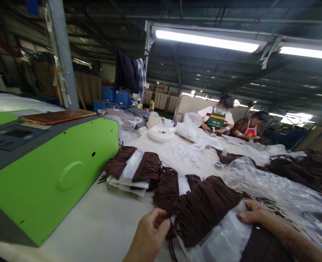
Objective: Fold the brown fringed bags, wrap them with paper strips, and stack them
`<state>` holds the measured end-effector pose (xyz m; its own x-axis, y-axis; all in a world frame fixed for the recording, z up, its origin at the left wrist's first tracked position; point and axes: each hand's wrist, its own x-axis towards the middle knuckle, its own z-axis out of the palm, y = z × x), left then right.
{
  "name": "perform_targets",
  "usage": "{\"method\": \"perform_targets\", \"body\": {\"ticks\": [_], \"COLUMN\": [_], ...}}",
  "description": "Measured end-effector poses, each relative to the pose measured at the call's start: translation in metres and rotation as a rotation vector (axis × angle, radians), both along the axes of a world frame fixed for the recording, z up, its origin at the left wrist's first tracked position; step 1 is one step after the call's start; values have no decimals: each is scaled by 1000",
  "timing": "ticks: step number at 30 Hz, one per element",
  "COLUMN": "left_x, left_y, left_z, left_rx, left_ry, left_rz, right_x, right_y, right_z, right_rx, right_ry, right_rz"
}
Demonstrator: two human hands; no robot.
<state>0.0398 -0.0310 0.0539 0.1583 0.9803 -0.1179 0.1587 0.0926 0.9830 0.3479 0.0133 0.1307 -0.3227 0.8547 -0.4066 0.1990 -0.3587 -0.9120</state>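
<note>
My left hand is at the bottom centre, its thumb and fingers pinched on the near edge of a bundle of dark brown cords. The bundle lies partly on a clear plastic bag. My right hand rests on the right side of this bag and bundle, fingers curled against it. More brown cord bundles wrapped with white bands lie in a row behind on the white table.
A green and grey machine stands at the left with a phone on top. Crumpled plastic bags, a white tape roll and more brown cords cover the table. Two people work at the far end.
</note>
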Motion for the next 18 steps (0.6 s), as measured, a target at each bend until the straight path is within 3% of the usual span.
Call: {"method": "perform_targets", "body": {"ticks": [3, 7, 12, 15, 16, 18], "left_x": [5, 3, -17, -11, -3, 16], "left_y": [6, 33, 59, 41, 29, 0], "left_z": [8, 16, 18, 5, -3, -17], "left_rx": [134, -37, -17, -78, -119, -216], "left_ry": [-58, -147, -264, -394, -458, -669], "left_rz": [49, -75, 126, 81, 19, -230], "right_x": [-4, -6, 16, 36, 41, 48], "right_y": [1, 0, 2, 6, 7, 9], "right_z": [-4, -10, -27, -48, -56, -71], "right_rx": [-26, -52, -6, 70, 107, 175], "right_ry": [-49, -26, -92, -166, -184, -210], "right_rz": [36, 83, 56, 7, -16, -49]}}
